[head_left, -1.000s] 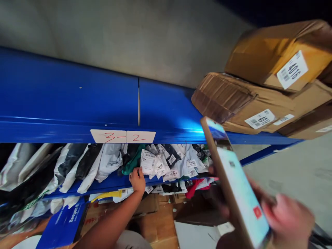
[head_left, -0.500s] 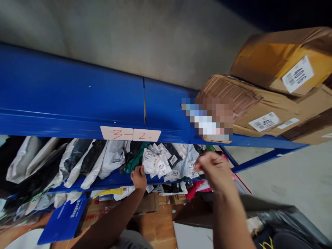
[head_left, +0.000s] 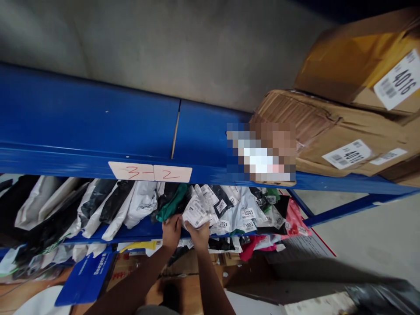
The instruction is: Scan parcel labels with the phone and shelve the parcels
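Since half a second earlier, the right hand (head_left: 197, 232) had dropped from mid-air to the shelf edge, and it now sat just beside the left hand (head_left: 171, 230), which had barely shifted.

Both hands were at the front lip of the lower blue shelf (head_left: 144, 229), under the beam tagged "3-2" (head_left: 150, 173). The right hand was closed on a white labelled parcel (head_left: 196, 213), pinching its lower edge so that the parcel tilted out of the row. The left hand rested against the green bag (head_left: 170, 208) and the parcels next to it; whether its fingers gripped anything could not be told.

The row of soft polybags (head_left: 108, 210) stood packed tight and leaning. In my judgement, pulling the gripped parcel out could drag its neighbours, such as the parcel marked 3024 (head_left: 223, 224) or the parcel marked 3005 (head_left: 248, 213), over the lip and onto the cartons (head_left: 193, 280) below. The labels overlapped and several numbers were hidden, so the wrong parcel could easily be taken. A thin bag held only by its edge might also slip or tear.

The cardboard boxes marked 4016 (head_left: 348, 131) overhung the upper shelf (head_left: 98, 127); a knock to that shelf could shift them.
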The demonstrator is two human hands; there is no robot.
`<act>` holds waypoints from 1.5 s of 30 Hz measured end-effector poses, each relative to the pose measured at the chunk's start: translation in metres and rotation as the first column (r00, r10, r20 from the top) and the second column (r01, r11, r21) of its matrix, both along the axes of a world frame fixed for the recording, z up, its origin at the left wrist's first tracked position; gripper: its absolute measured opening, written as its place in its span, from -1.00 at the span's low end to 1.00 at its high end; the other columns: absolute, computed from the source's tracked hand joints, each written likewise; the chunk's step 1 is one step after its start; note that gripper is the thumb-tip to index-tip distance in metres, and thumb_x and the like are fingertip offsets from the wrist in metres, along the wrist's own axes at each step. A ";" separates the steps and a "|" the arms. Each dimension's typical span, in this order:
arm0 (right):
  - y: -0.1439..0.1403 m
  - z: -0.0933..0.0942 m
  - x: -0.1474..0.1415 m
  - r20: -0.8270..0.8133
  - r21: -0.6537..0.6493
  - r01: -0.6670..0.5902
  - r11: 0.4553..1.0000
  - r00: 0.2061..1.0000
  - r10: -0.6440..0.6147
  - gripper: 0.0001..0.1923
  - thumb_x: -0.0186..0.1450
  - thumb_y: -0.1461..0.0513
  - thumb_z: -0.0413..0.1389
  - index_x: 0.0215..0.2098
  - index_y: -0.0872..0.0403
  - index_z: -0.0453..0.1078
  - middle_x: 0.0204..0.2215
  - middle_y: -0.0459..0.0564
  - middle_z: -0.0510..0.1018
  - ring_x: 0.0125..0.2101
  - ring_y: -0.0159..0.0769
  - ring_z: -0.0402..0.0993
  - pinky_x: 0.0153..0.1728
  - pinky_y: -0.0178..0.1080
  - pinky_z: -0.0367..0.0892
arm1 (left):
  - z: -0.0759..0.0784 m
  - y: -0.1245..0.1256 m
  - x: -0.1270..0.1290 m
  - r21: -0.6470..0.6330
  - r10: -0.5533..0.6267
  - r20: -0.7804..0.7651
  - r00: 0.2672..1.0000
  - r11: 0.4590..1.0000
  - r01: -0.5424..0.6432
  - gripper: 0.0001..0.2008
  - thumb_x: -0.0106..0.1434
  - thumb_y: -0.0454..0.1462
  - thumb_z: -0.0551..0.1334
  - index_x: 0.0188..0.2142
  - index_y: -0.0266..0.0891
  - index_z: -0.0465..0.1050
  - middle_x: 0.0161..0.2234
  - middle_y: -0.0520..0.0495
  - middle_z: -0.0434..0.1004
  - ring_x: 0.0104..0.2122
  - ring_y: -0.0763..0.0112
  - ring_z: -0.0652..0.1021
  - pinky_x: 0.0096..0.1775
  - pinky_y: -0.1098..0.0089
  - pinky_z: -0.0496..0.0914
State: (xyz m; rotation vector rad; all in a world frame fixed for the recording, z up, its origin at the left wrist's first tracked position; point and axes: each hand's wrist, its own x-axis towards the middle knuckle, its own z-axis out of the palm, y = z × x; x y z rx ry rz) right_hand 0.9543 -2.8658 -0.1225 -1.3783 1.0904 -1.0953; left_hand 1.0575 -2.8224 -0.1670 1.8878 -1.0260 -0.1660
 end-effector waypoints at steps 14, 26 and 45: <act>-0.024 0.040 0.005 -0.469 -0.073 -0.043 0.996 0.883 0.004 -0.21 0.16 0.08 0.12 0.21 0.37 0.03 -0.09 0.46 0.52 -0.04 0.22 0.47 -0.06 0.12 0.35 | 0.001 0.007 0.002 0.023 -0.114 0.415 0.903 0.993 0.114 -0.40 0.15 -0.57 -0.10 0.16 -0.30 0.22 0.10 -0.23 0.37 0.13 0.13 0.32 0.14 0.10 0.31; -0.054 0.046 0.043 -0.869 -0.032 -0.345 0.938 0.473 0.145 -0.51 0.31 0.21 0.15 0.18 0.11 0.21 -0.03 0.11 0.51 0.03 -0.05 0.40 0.02 0.07 0.34 | 0.029 -0.010 0.016 -0.100 -0.353 0.382 0.854 0.903 0.417 -0.32 0.03 -0.62 -0.07 0.12 -0.22 0.30 0.13 -0.21 0.34 0.21 0.25 0.28 0.15 0.09 0.34; -0.067 0.005 0.022 -0.904 -0.022 -0.503 0.864 0.380 0.198 -0.49 0.22 0.21 0.20 0.12 0.09 0.27 0.06 0.16 0.38 0.10 0.08 0.26 0.03 0.14 0.24 | 0.034 -0.026 0.005 0.168 -0.277 0.153 0.949 0.953 0.251 -0.48 0.18 -0.48 -0.02 0.13 -0.33 0.34 0.07 -0.23 0.46 0.04 0.31 0.49 0.10 0.31 0.37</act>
